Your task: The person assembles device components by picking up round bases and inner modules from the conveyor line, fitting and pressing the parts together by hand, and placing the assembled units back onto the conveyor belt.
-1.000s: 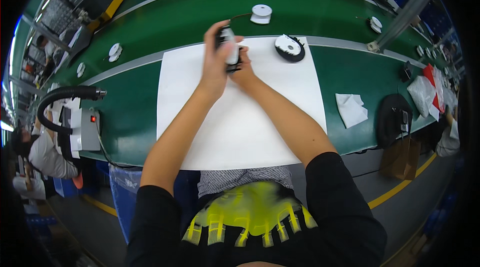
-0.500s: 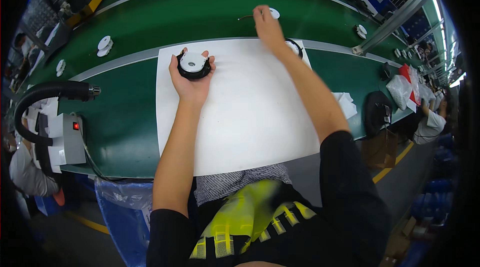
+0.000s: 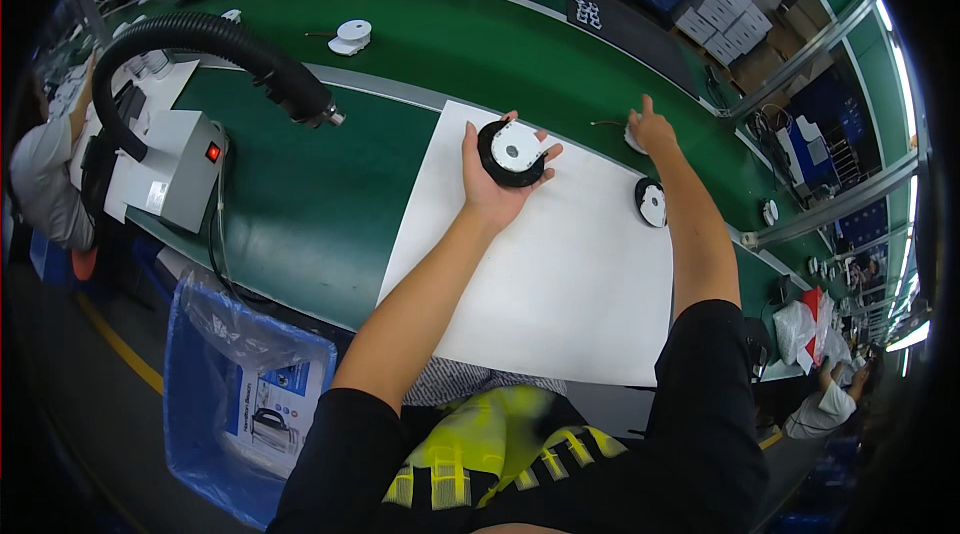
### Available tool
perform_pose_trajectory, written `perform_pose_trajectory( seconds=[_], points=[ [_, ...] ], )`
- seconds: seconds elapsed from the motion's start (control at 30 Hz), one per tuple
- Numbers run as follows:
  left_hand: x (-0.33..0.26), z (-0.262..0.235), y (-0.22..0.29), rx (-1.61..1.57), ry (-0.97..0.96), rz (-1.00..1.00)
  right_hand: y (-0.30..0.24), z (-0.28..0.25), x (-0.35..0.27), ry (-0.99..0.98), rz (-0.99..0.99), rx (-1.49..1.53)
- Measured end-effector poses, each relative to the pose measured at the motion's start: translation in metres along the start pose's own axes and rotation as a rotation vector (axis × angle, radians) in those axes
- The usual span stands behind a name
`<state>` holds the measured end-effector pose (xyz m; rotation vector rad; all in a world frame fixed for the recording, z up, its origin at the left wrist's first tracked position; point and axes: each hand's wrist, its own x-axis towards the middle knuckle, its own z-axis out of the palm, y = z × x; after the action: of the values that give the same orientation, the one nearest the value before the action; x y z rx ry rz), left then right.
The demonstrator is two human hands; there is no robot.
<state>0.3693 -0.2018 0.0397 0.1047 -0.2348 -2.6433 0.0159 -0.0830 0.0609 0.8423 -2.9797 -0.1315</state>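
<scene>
My left hand [image 3: 490, 196], palm up, holds a round black base with a white disc [image 3: 516, 150] on its top; fingers curl round its far side. Stretched out over the green belt, my right hand [image 3: 652, 131] has its index finger extended and thumb apart. It partly covers a white round part [image 3: 632, 142] with a thin wire; whether it touches that part is hard to see. Beneath my right forearm, at the far right of the white sheet [image 3: 520, 304], lies a second black base with a white top [image 3: 652, 206].
A black flexible-neck tool [image 3: 290, 89] rises from a grey box with a red switch [image 3: 180, 169] on the left. Another white spool-like part [image 3: 350, 37] sits on the green belt [image 3: 450, 44]. A blue bin [image 3: 190, 414] with plastic lining stands below. People work at both sides.
My view has turned left, so the bench appears shifted right and tilted. My left hand still holds the black base. The right hand's index finger now stretches out over the white part.
</scene>
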Motion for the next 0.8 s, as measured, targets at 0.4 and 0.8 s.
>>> perform_pose_trajectory(
  seconds=[0.4,0.8],
  points=[
    [-0.006,0.0,0.041,-0.331,-0.133,0.294,-0.076,-0.032,-0.212,-0.933,-0.282,2.445],
    [-0.075,0.002,0.124,-0.357,0.153,0.454,-0.078,-0.035,-0.311,-0.974,-0.382,2.365]
  ],
)
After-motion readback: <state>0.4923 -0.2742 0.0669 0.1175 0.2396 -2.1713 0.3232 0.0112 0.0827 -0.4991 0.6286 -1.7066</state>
